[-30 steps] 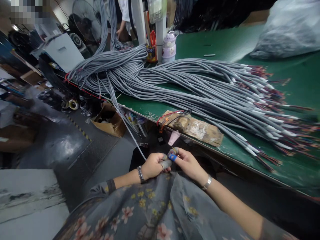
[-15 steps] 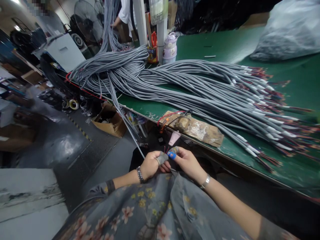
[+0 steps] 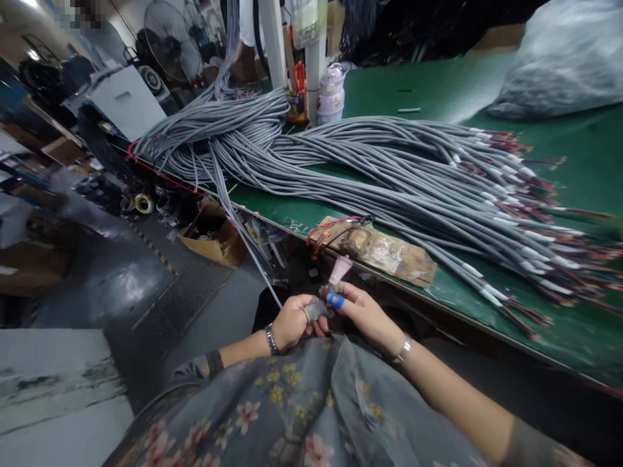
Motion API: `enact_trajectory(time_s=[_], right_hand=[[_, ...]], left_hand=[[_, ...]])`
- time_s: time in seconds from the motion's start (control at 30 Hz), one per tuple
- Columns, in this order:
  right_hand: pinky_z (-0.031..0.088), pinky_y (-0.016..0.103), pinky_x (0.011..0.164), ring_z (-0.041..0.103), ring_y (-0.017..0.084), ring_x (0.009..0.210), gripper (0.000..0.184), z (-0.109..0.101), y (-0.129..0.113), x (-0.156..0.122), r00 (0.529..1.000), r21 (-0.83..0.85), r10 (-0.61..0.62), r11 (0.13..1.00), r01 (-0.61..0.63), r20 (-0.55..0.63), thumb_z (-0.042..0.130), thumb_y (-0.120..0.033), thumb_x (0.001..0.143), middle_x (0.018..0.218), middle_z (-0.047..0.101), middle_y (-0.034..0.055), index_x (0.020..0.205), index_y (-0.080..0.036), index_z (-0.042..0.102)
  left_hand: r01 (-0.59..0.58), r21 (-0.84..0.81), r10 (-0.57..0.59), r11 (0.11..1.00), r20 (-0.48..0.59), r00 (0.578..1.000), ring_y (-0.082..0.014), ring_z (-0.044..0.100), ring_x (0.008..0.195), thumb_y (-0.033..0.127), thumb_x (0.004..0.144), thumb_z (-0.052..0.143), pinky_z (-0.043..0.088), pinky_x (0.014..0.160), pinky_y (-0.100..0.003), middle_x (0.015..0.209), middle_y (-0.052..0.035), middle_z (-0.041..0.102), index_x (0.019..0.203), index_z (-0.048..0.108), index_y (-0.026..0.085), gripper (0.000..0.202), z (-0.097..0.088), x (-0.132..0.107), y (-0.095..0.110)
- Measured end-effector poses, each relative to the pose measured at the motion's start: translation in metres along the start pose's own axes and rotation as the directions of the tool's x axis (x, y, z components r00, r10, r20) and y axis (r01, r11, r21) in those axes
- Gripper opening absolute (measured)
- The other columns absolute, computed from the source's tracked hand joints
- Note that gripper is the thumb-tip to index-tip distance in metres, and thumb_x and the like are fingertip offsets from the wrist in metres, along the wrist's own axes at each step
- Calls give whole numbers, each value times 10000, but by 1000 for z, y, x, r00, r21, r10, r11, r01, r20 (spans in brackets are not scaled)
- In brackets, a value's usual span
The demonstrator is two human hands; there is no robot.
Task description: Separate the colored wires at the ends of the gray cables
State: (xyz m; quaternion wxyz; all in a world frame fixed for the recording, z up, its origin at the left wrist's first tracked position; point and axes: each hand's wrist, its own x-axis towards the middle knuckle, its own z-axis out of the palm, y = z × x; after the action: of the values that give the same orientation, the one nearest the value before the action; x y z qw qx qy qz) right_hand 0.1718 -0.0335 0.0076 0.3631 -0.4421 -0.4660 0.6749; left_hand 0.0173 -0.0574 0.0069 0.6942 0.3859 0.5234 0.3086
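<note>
My left hand is closed around a grey cable that hangs down from the bundle on the bench; tape wraps its thumb. Close beside it, my right hand, with blue tape on the thumb and tape on the forefinger, pinches at the cable's end, where thin wires show only faintly. The fingers hide most of that end. Just beyond the fingertips is a pale pink strip at the bench edge. A large bundle of grey cables lies along the bench, its ends stripped to thin coloured wires with white sleeves.
On the green bench, a taped cardboard piece with wires sits at the front edge. Behind the bundle stand a lilac bottle and a white post. A plastic bag lies at back right. An open carton is on the floor.
My right fingertips have shifted slightly up and away from my left thumb, with the thin wires now mostly covered. The person's arm at the back has moved. My left hand stays almost still.
</note>
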Motion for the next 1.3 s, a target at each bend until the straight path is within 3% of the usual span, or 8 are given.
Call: enact_trajectory(time_s=[0.33,0.57,0.77,1.03,1.3], right_hand=[[405,289,586,498,124,553,389,7,2,2,999,84,38,996,-36,-22,762,-533,590,602,600,-16,667,-184,610],[411,277,576,490,115,543,438,12,4,0,994,144,32,989,-18,-101,763,-583,558,594,592,-24,653,-191,592],[407,282,585,493,125,571,455,11,3,0,997,130,42,991,-32,-72,781,-584,524,617,604,-13,672,-189,611],[408,285,602,487,124,580,441,11,1,0,995,133,45,991,-32,-94,789,-564,521,629,604,-13,668,-186,617],[388,271,597,484,118,576,457,14,5,-2,991,223,91,973,-68,-97,803,-570,498,594,601,-24,638,-191,590]], left_hand=[[4,20,-4,1000,7,1000,-82,488,375,484,607,630,255,372,-184,488,-23,578,571,559,139,354,2,0,2],[-84,25,85,996,-33,996,-92,535,405,494,674,613,276,384,-183,534,-38,625,604,545,150,358,2,-1,-3],[-115,10,115,993,-107,987,-85,518,377,465,676,603,263,372,-184,524,-28,620,609,538,156,322,1,0,-5],[-83,-1,82,997,-103,991,-82,500,358,491,654,628,249,361,-181,492,-17,601,602,535,161,347,3,0,-3],[-113,-40,105,993,-168,980,-78,493,359,494,645,625,245,360,-186,483,-20,592,570,525,163,354,5,-2,-1]])
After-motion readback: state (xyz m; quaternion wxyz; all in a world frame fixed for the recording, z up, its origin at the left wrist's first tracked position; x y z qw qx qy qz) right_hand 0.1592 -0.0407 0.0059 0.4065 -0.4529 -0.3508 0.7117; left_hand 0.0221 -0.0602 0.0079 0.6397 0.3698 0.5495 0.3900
